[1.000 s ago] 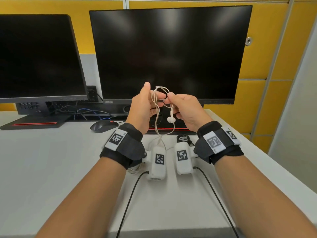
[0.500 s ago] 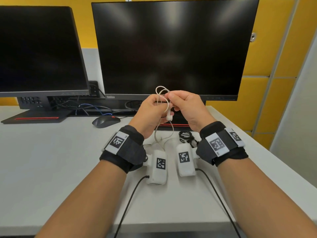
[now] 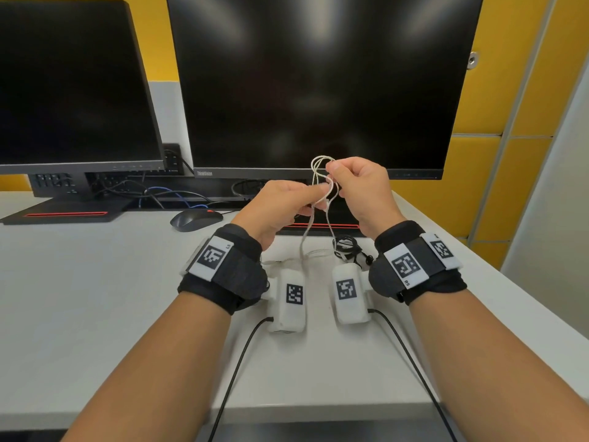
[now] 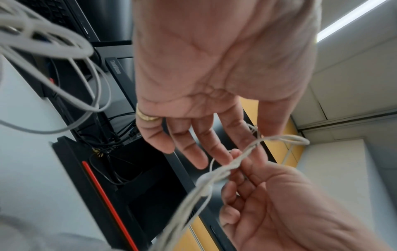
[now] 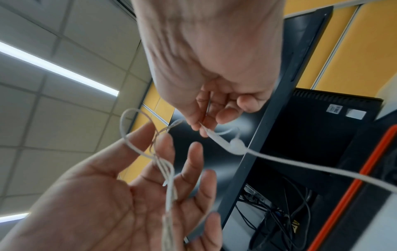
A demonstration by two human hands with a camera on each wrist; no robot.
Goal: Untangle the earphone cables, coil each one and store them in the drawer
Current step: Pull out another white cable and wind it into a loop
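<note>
A thin white earphone cable point(image 3: 321, 167) is held up in tangled loops before the big monitor; its tail hangs to the desk. My left hand point(image 3: 314, 194) pinches the strands between thumb and forefinger, the other fingers nearly straight point(image 4: 255, 134). Just right of it and slightly higher, my right hand point(image 3: 333, 172) pinches the cable above a white earbud point(image 5: 236, 146), fingers curled point(image 5: 198, 126). A second, black earphone point(image 3: 345, 245) lies coiled on the desk under my right hand. No drawer is in view.
The white desk point(image 3: 95, 298) carries two dark monitors point(image 3: 318, 84), a black mouse point(image 3: 196, 218) and a tangle of computer cables point(image 3: 159, 196) behind. The desk's right edge runs close past my right wrist.
The view has tilted down. The earbud that dangled between my hands is now tucked behind them. My right hand has risen a little, drawing the loops upward.
</note>
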